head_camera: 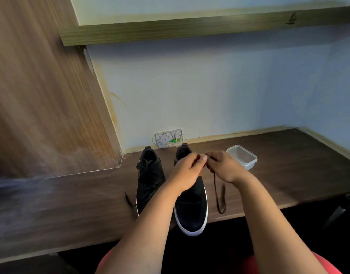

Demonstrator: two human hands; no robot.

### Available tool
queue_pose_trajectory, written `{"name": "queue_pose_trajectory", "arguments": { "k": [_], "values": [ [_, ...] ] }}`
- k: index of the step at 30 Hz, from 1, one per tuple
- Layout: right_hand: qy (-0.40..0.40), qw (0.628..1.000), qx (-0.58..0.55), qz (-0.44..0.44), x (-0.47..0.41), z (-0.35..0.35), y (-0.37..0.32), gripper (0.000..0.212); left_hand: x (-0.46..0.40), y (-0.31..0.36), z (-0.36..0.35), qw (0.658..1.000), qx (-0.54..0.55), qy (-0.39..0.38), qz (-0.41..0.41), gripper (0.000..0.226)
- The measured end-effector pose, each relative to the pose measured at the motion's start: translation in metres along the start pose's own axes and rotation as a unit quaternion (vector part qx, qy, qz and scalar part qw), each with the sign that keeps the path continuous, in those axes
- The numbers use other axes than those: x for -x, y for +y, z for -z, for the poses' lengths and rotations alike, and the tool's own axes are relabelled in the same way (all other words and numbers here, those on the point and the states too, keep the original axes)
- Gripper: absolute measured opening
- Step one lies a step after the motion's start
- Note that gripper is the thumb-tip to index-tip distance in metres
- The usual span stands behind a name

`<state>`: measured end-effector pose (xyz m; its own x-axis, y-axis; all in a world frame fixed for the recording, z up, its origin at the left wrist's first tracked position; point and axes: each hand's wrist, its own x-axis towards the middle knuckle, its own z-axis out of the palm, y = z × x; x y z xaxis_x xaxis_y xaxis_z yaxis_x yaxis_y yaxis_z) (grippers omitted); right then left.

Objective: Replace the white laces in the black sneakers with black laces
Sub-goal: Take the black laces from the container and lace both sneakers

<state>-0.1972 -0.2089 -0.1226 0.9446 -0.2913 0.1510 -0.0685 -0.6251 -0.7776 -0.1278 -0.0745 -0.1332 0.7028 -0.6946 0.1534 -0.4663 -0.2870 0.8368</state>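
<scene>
Two black sneakers with white soles stand side by side on the dark wooden desk, toes toward me. The left sneaker [149, 178] is laced in black, with a loose lace end trailing off its left side. Over the right sneaker [191, 208], whose toe juts past the desk edge, both hands meet above the tongue. My left hand [187, 171] and my right hand [224, 167] each pinch the black lace [217, 194], which hangs down in a loop onto the desk to the right of the shoe. The hands hide the eyelets.
A clear plastic container [242, 156] sits just right of my right hand. A white wall box with wires [169, 138] is behind the shoes. A wooden panel [42, 95] rises at the left and a shelf [190, 26] runs overhead.
</scene>
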Motion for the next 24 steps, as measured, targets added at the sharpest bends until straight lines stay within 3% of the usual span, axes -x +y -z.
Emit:
{"name": "queue_pose_trajectory", "arguments": {
  "k": [2, 4, 7, 8, 9, 10, 11, 12, 13, 14, 17, 19, 21, 24],
  "values": [
    [0.019, 0.999, -0.014, -0.026, 0.001, -0.002, 0.006, 0.035, 0.0, -0.006, 0.005, 0.997, 0.065, 0.031, 0.026, 0.023],
    [0.052, 0.996, 0.005, -0.073, 0.003, -0.001, 0.014, 0.037, 0.0, -0.013, 0.015, 0.964, 0.237, 0.082, 0.092, 0.021],
    [0.17, 0.974, 0.019, -0.146, 0.001, 0.008, 0.026, 0.04, -0.003, -0.027, 0.03, 0.819, 0.503, 0.183, 0.207, 0.024],
    [0.226, 0.96, 0.0, -0.163, 0.0, 0.012, 0.027, 0.04, -0.005, -0.032, 0.032, 0.785, 0.533, 0.206, 0.24, 0.026],
    [0.276, 0.945, -0.026, -0.172, -0.001, 0.015, 0.029, 0.041, -0.006, -0.034, 0.033, 0.788, 0.515, 0.22, 0.258, 0.027],
    [0.303, 0.937, -0.049, -0.167, -0.001, 0.016, 0.028, 0.04, -0.007, -0.038, 0.032, 0.834, 0.432, 0.225, 0.26, 0.028],
    [0.298, 0.94, -0.064, -0.153, -0.001, 0.015, 0.026, 0.038, -0.006, -0.039, 0.03, 0.909, 0.273, 0.215, 0.231, 0.03],
    [0.267, 0.953, -0.07, -0.127, -0.001, 0.011, 0.021, 0.036, -0.005, -0.038, 0.027, 0.961, 0.095, 0.195, 0.17, 0.034],
    [0.22, 0.968, -0.069, -0.094, -0.001, 0.005, 0.015, 0.033, -0.005, -0.036, 0.024, 0.979, -0.021, 0.178, 0.094, 0.036],
    [0.173, 0.981, -0.062, -0.058, 0.0, -0.004, 0.009, 0.031, -0.005, -0.03, 0.021, 0.987, -0.049, 0.15, 0.04, 0.036],
    [0.11, 0.993, -0.02, 0.023, -0.002, -0.025, 0.001, 0.026, -0.003, -0.009, 0.013, 0.995, 0.086, 0.038, 0.034, 0.024],
    [0.103, 0.994, -0.009, 0.037, -0.003, -0.028, 0.003, 0.027, -0.001, -0.011, 0.012, 0.997, 0.058, 0.006, 0.046, 0.029],
    [0.098, 0.994, -0.037, 0.008, -0.003, -0.022, 0.01, 0.028, 0.0, -0.016, 0.027, 0.99, 0.105, 0.033, 0.083, 0.029],
    [0.102, 0.99, -0.08, -0.057, -0.002, -0.01, 0.024, 0.03, -0.002, -0.028, 0.054, 0.951, 0.235, 0.128, 0.154, 0.025]
  ]
}}
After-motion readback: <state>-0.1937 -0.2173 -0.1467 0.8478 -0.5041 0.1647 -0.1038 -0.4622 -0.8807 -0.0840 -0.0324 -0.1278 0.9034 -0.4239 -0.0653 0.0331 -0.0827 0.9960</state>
